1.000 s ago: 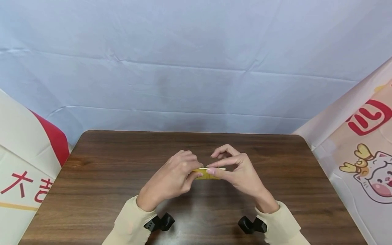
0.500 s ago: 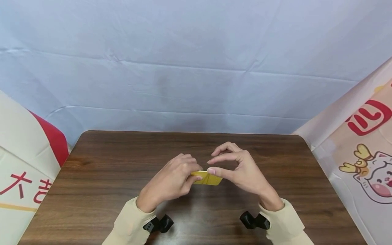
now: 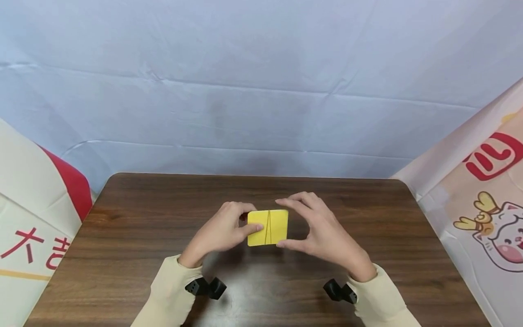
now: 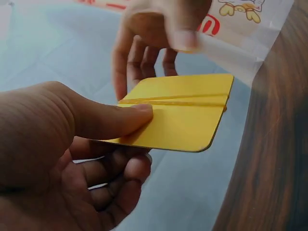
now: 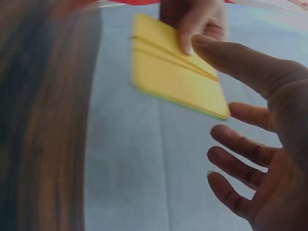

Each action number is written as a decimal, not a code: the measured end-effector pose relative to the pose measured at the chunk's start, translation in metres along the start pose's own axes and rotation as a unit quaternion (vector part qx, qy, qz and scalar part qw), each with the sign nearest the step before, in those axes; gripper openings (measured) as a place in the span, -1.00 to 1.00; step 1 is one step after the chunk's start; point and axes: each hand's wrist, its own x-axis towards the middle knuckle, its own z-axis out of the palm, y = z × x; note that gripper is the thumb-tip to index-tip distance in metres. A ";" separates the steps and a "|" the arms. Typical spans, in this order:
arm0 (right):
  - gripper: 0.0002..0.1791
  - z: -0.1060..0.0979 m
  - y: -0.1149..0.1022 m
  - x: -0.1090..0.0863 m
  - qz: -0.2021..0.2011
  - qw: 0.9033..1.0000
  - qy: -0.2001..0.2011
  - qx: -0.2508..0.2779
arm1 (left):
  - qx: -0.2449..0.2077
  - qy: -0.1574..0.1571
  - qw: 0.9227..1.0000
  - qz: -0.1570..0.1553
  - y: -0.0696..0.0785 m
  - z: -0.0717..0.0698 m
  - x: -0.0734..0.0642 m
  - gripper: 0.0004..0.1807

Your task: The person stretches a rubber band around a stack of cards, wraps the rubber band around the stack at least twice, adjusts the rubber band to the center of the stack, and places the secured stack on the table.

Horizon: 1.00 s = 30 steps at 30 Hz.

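A yellow, round-cornered stack of thin cards (image 3: pixel 278 227) is held above the table, its broad face turned up to the head view. Two strands of a yellow rubber band (image 4: pixel 192 100) cross that face. My left hand (image 3: pixel 222 229) pinches the stack at its left side, thumb on top and fingers underneath. At the right side, my right hand (image 3: pixel 318 229) is spread, thumb by the lower corner and fingers by the upper one. In the right wrist view the right fingers (image 5: pixel 236 166) are apart and grip nothing. Whether that thumb touches the stack I cannot tell.
Below the hands is a dark brown wooden table (image 3: pixel 163 204). A pale blue cloth (image 3: pixel 261 91) hangs behind it. Printed banners flank both sides, one with a cartoon figure (image 3: pixel 502 236). Each wrist carries a black camera, such as the left one (image 3: pixel 206 288).
The stack has turned from nearly edge-on to face-up in the head view, held by my left hand. My right fingers have moved off the band and spread wider.
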 end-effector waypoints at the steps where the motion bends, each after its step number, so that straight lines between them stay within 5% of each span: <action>1: -0.02 0.003 0.001 0.000 -0.005 1.000 -0.005 -0.021 | -0.015 -0.003 1.000 -0.004 -0.003 0.000 0.001 -0.96; 8: 0.06 0.019 0.007 0.001 -0.018 0.996 -0.022 -0.084 | -0.099 -0.012 0.995 -0.022 -0.020 -0.001 0.006 -0.93; 12: 0.02 0.025 0.013 0.003 -0.001 0.996 -0.032 -0.084 | -0.094 0.006 0.995 -0.034 -0.024 0.002 0.006 -0.69; 17: 0.01 0.033 0.024 0.001 0.052 0.995 -0.060 -0.058 | 0.052 0.017 0.998 -0.026 -0.024 0.008 0.003 -0.23; 22: 0.00 0.043 0.035 -0.002 0.082 0.992 -0.094 -0.036 | 0.198 -0.004 0.980 -0.021 -0.030 0.014 0.000 -0.01; 30: 0.00 0.063 0.046 -0.001 0.103 0.985 -0.136 0.003 | 0.263 -0.029 0.964 -0.017 -0.050 0.024 0.005 -0.04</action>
